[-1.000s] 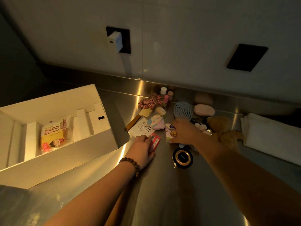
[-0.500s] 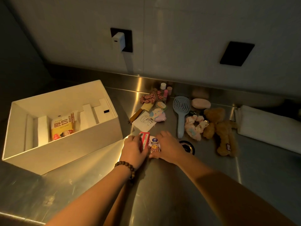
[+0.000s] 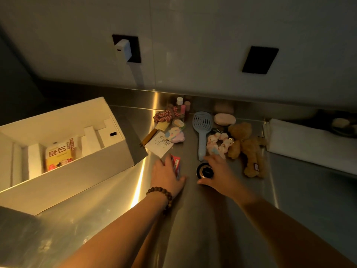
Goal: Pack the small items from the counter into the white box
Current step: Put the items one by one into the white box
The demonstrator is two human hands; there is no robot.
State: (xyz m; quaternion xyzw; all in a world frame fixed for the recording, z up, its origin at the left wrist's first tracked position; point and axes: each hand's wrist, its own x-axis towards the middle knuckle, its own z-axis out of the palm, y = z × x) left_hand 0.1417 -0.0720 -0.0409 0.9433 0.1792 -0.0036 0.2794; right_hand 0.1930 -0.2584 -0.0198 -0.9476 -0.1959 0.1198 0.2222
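The white box (image 3: 81,169) stands open on the left of the steel counter, with a yellow snack packet (image 3: 59,155) and white inserts inside. My left hand (image 3: 167,176) rests on the counter right of the box and grips a red packet (image 3: 176,162), held upright, with another small item pressed against it. My right hand (image 3: 220,172) is curled round a black round compact (image 3: 205,171), thumb at its near edge and fingers at its far edge. Beyond the hands lie a white drawing card (image 3: 160,143), a pastel toy (image 3: 174,135) and a blue hairbrush (image 3: 201,130).
Further back are a red checked scrunchie (image 3: 164,116), small bottles (image 3: 182,106), a pink oval case (image 3: 224,119), a pink scrunchie (image 3: 218,142) and a brown teddy bear (image 3: 249,147). A folded white towel (image 3: 309,142) lies at the right. A white charger (image 3: 123,49) sits in a wall socket.
My right hand brought a small patterned item to my left hand, let it go there, then moved right onto the black compact. My left hand kept the red packet.
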